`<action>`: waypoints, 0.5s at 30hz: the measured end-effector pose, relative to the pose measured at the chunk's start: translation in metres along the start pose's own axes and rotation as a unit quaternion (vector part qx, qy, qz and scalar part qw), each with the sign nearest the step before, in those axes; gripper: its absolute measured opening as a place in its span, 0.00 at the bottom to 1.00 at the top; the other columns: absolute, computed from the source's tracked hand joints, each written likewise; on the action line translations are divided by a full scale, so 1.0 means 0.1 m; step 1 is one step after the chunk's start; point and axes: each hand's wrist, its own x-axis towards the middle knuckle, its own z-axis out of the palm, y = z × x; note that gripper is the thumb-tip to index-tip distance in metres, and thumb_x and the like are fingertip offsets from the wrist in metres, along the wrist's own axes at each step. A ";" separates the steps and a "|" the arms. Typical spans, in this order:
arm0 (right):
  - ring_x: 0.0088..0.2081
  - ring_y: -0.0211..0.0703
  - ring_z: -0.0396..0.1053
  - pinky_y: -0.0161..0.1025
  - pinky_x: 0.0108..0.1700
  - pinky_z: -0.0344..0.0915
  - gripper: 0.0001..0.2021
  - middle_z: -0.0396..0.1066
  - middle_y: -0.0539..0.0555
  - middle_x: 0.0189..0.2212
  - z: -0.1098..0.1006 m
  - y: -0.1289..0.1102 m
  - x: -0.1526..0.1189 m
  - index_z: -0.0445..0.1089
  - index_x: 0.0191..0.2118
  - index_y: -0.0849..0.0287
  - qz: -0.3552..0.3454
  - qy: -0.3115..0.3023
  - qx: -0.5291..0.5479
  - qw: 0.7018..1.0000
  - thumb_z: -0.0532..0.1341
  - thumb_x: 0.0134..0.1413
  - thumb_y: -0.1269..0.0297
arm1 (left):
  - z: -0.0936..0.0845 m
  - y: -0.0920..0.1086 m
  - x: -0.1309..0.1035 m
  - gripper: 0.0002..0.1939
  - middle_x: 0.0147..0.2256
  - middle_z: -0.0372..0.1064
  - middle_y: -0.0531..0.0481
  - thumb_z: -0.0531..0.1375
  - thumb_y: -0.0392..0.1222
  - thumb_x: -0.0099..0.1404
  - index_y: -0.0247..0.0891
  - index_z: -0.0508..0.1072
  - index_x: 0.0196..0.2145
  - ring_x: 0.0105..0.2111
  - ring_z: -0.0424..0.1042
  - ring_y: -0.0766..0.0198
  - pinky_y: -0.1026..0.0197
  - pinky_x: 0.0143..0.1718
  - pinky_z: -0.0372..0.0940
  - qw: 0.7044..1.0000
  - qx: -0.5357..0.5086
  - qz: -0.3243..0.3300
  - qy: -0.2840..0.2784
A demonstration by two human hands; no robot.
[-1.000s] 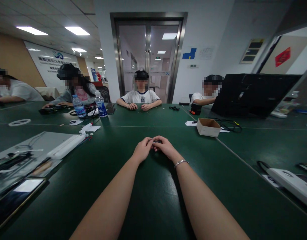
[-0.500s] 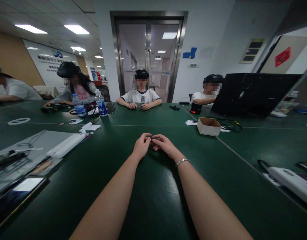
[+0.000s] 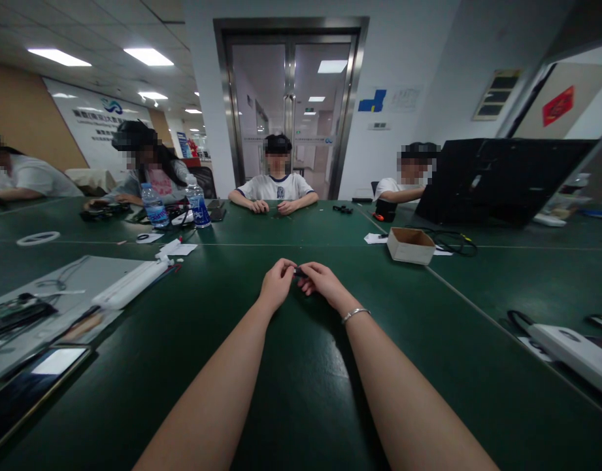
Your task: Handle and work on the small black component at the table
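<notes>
Both my arms reach forward over the dark green table (image 3: 310,379), and my hands meet near its middle. Between the fingertips is a small dark object (image 3: 298,272), mostly covered, too small to name. My left hand (image 3: 279,282) pinches its left end with thumb and forefinger. On the other side my right hand (image 3: 322,282) grips it, the lower fingers curled under. A silver bracelet (image 3: 355,315) circles my right wrist.
An open cardboard box (image 3: 411,247) stands to the right, by black cables. A power strip (image 3: 575,353) lies at far right. At left are a phone (image 3: 40,386), a grey sheet with electronics, and water bottles (image 3: 197,204). Several people sit around the table.
My hands stay in nearly the same place. More of the small dark object shows between the fingertips now. The view has shifted slightly.
</notes>
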 end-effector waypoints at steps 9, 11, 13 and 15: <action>0.19 0.34 0.67 0.28 0.19 0.66 0.05 0.68 0.49 0.22 -0.02 0.03 0.01 0.67 0.40 0.60 -0.017 -0.017 0.007 1.000 0.62 0.59 0.66 | 0.02 -0.08 0.03 0.07 0.31 0.72 0.51 0.55 0.42 0.66 0.38 0.71 0.35 0.32 0.72 0.65 0.63 0.37 0.66 0.999 -0.035 -0.015 0.003; 0.19 0.34 0.67 0.28 0.20 0.67 0.05 0.68 0.48 0.23 -0.03 0.04 0.02 0.68 0.40 0.60 -0.026 -0.015 0.019 0.999 0.62 0.58 0.69 | 0.02 -0.07 0.03 0.06 0.32 0.72 0.50 0.57 0.42 0.65 0.38 0.71 0.36 0.33 0.73 0.65 0.62 0.38 0.67 0.998 -0.052 -0.017 -0.014; 0.21 0.34 0.68 0.30 0.22 0.69 0.06 0.68 0.48 0.23 -0.04 0.05 0.02 0.68 0.40 0.59 -0.028 -0.010 0.039 0.999 0.62 0.56 0.71 | 0.03 -0.07 0.02 0.06 0.33 0.73 0.49 0.60 0.41 0.63 0.37 0.72 0.37 0.34 0.73 0.64 0.62 0.39 0.67 0.998 -0.057 -0.012 -0.032; 0.21 0.35 0.68 0.30 0.23 0.70 0.06 0.68 0.48 0.23 -0.05 0.05 0.02 0.68 0.39 0.59 -0.025 -0.008 0.051 0.998 0.62 0.55 0.72 | 0.03 -0.06 0.02 0.07 0.34 0.74 0.49 0.63 0.38 0.60 0.37 0.72 0.38 0.35 0.73 0.64 0.62 0.41 0.67 0.998 -0.056 -0.012 -0.040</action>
